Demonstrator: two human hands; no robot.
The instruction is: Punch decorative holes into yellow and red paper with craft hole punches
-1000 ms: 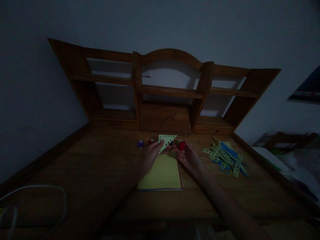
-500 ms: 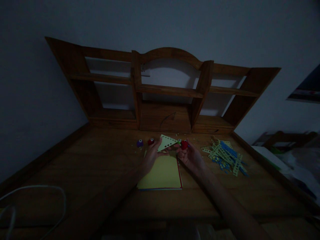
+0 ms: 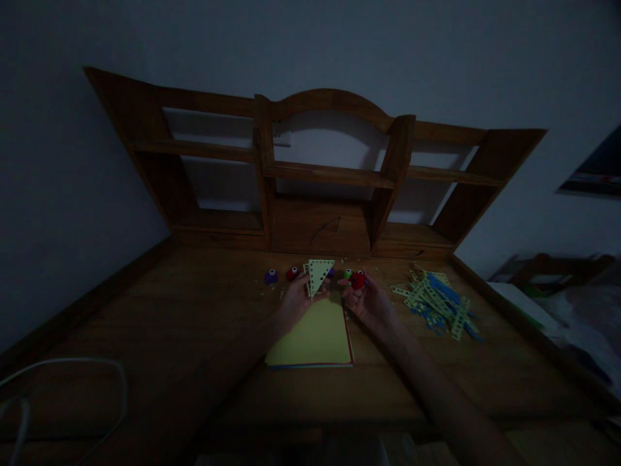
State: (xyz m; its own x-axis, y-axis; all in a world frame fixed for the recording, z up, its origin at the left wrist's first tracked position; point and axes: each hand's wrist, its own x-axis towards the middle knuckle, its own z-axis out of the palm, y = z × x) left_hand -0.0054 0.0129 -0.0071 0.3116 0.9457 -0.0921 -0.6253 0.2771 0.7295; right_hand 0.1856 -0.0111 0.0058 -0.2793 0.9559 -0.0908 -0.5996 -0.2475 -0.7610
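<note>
My left hand (image 3: 292, 304) is closed on a pale yellow folded paper (image 3: 320, 273), now a triangle with small holes along its edges. My right hand (image 3: 372, 309) grips a red craft hole punch (image 3: 358, 281) with a round eye-like top, just right of the paper and apart from it. Behind the hands stand a purple punch (image 3: 271, 277), another red punch (image 3: 292, 274) and a green punch (image 3: 347, 274). A second purple punch (image 3: 332, 272) shows partly behind the paper. Under both hands lies a stack of coloured sheets (image 3: 313, 340), yellow on top.
On the right of the wooden desk (image 3: 194, 310) is a pile of yellow and blue punched paper strips (image 3: 439, 301) with loose bits. Tiny scraps lie around the punches. A wooden shelf unit (image 3: 320, 175) rises at the back. A white cable (image 3: 123, 382) loops at the lower left.
My left hand has turned the folded paper, so its point now faces down and its edge has moved left, away from the red punch. My right hand has stayed nearly still.
</note>
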